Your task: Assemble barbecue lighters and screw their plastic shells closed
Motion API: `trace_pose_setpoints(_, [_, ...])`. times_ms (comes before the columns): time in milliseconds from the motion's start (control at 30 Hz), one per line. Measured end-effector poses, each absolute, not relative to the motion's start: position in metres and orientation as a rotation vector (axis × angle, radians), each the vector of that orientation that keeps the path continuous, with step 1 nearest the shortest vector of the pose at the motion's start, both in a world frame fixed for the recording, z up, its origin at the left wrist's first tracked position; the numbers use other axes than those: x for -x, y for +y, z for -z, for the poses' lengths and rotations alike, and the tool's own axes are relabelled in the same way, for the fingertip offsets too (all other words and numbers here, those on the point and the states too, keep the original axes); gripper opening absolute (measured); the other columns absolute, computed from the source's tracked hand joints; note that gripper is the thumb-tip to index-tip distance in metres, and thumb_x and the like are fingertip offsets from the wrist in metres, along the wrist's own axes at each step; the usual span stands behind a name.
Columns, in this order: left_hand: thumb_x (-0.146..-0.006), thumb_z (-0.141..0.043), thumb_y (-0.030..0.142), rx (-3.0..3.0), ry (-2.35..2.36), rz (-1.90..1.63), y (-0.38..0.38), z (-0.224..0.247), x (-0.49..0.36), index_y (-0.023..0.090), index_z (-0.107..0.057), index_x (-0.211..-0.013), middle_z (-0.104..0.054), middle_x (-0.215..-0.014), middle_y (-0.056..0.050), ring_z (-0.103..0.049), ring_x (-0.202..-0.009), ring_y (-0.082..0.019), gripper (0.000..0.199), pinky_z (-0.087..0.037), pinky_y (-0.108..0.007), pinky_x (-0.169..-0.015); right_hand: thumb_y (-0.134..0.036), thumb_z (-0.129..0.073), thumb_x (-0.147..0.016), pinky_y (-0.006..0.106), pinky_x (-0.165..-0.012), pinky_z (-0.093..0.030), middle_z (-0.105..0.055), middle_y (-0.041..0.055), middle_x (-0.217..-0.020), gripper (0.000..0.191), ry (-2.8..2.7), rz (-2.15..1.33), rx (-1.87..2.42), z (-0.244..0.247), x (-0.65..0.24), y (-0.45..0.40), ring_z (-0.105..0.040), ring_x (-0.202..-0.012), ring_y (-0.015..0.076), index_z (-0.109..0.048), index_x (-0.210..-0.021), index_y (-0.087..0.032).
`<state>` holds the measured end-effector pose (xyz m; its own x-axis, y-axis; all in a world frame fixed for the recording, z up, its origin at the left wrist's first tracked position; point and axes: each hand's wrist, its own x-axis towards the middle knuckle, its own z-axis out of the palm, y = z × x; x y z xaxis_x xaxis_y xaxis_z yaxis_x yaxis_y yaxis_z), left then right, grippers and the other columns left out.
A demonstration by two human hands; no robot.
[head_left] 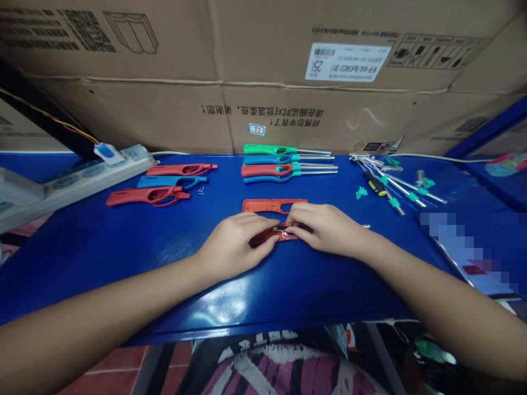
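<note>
Far left, well apart from the red shell [258,240] being worked on, lies a white power strip [80,178] with a plug [109,153] in it. Next along, beyond the shell and to its left, come three rodless lighter bodies: a red one [164,170], a blue one [158,181] and another red one [129,196], with small screws [201,191] just beside them.

Now the left hand [233,247], curled, thumb and forefinger on the shell, holding it on the blue table [123,258]. And the shell? Right between the two hands, open, thin wires and a dark part [281,226] showing inside. Just beyond it, an orange-red half-shell [261,206]; farther beyond, a stack of lighters with metal rods, the green one [263,149] at the far side.

Here's the right hand [327,230], fingers bent in, tips together at the dark part; whether they grip it, I can't tell. A rod tip [366,226] pokes out to the shell's right. Farther right and beyond the shell, loose green pieces [361,192], a black and yellow screwdriver [374,184] and a spread of metal rods [411,196] with green fittings. Behind everything, beyond the shell, stands the cardboard [164,109].
</note>
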<state>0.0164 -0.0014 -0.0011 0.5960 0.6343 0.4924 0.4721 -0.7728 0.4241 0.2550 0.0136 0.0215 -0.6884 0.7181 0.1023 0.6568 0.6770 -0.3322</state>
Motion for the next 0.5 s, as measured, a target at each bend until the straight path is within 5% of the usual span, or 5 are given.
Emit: trace_pose_setpoints(500, [-0.093,-0.068,0.022,-2.536,0.864,-0.829,0.0007,-0.0014,-0.0168,0.015,-0.069,-0.117,-0.075,-0.107,-0.009,-0.069,-0.099,-0.023,0.025,-0.057,-0.037,-0.088,-0.028,-0.040,-0.104,0.030,-0.054,-0.023,-0.065,0.0060,-0.092,0.027,-2.877,0.127,0.932,-0.0257,-0.2576,0.0086,-0.043,-0.058,0.0127,-0.061,-0.093,-0.015])
